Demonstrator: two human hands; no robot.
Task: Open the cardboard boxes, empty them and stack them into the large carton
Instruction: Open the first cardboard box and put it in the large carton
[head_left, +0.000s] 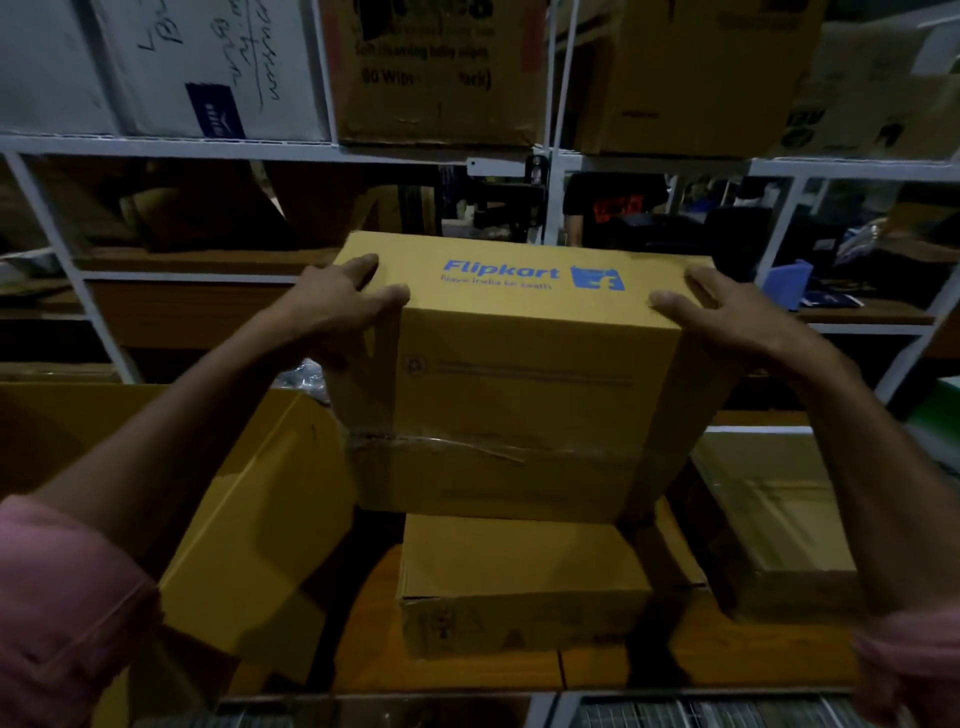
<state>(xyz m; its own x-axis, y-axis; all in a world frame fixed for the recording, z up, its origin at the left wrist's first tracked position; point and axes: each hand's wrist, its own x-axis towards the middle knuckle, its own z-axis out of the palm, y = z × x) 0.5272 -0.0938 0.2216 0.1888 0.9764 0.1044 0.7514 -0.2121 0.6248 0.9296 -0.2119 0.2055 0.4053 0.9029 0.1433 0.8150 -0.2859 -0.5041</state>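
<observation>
Both hands on the taped box!
Left hand (337, 296) and right hand (727, 312) grip the box (519, 374) by its top corners, above a smaller box (519, 582), beside the open large carton (249, 519).

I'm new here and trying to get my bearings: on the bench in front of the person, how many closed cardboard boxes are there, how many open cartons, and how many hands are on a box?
Closed cardboard boxes: 3, namely the Flipkart box, the box beneath it and the taped box on the right.
Open large carton: 1.
Hands on the Flipkart box: 2, left hand, right hand.
Total: 6.
</observation>
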